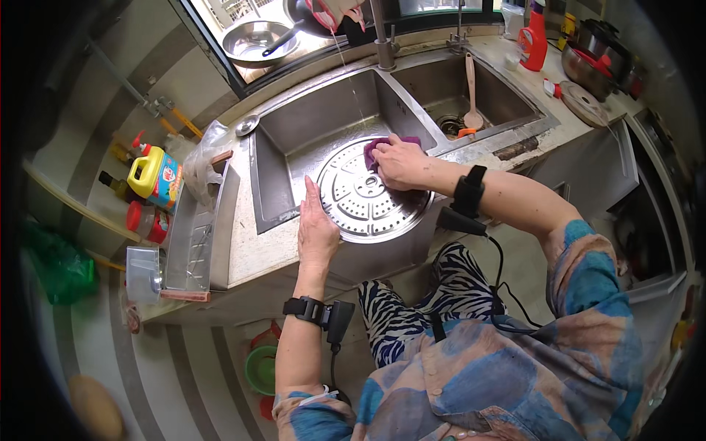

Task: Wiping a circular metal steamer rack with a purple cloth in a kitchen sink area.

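Observation:
A round, perforated metal steamer plate (353, 206) is tilted over the front edge of the large sink basin (309, 132). My left hand (318, 229) lies against the plate's left rim, fingers stretched out. My right hand (401, 164) presses a dark purple cloth (370, 157) onto the plate's upper right part. Part of the cloth is hidden beneath the fingers. A thin stream of water falls into the basin behind the plate, near the tall faucet (384, 44).
The smaller basin holds a wooden spoon (472, 105). A red spray bottle (533, 44) and metal pot (587, 69) stand right. At left are a metal rack (220, 237), a yellow detergent jug (157, 176) and a red-lidded jar (149, 221). A steel bowl (256, 44) sits by the window.

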`<action>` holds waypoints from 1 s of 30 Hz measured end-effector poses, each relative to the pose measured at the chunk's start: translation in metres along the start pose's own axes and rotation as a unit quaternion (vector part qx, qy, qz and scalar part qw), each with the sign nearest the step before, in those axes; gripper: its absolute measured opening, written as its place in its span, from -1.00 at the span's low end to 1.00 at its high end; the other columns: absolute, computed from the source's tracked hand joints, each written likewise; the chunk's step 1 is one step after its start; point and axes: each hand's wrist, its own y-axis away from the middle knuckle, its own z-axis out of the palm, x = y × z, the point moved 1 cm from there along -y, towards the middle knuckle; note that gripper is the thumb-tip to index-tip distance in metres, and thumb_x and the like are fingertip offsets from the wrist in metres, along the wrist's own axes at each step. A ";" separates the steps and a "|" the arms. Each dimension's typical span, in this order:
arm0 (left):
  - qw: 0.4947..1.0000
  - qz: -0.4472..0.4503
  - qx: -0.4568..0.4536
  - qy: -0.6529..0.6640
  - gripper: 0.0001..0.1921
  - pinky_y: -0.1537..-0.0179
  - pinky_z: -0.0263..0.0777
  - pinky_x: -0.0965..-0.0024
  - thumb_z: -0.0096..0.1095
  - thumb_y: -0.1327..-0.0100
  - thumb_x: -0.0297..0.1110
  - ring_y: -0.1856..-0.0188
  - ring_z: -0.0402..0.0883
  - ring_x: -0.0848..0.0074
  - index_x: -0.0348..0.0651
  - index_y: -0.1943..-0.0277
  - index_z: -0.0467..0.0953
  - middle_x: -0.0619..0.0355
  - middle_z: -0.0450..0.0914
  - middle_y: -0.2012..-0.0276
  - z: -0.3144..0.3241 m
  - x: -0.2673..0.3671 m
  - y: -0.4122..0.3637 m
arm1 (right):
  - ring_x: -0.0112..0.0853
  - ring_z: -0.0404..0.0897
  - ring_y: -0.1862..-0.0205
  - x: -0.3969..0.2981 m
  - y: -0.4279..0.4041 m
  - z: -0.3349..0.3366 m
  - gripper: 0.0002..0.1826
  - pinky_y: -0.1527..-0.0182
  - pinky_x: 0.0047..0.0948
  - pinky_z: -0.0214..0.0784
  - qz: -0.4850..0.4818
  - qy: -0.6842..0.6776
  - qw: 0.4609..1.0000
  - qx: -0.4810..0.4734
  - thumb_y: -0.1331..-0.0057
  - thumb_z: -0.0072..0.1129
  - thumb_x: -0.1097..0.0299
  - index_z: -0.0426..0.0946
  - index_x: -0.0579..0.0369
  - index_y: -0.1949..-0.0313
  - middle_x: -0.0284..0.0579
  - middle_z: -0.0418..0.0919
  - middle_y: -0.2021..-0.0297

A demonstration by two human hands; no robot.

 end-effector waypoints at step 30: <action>1.000 -0.009 0.002 -0.008 -0.13 -0.40 0.10 0.14 -0.15 -0.19 -0.65 -0.30 0.31 -0.06 -0.23 -0.47 -0.46 -0.15 0.31 -0.31 -0.002 0.000 0.002 | -0.15 0.45 -0.06 -0.022 0.086 -0.049 -0.42 -0.10 -0.23 0.35 -0.265 -0.134 0.954 -0.039 -0.18 0.17 0.17 0.43 -0.06 -0.22 -0.28 0.45 -0.22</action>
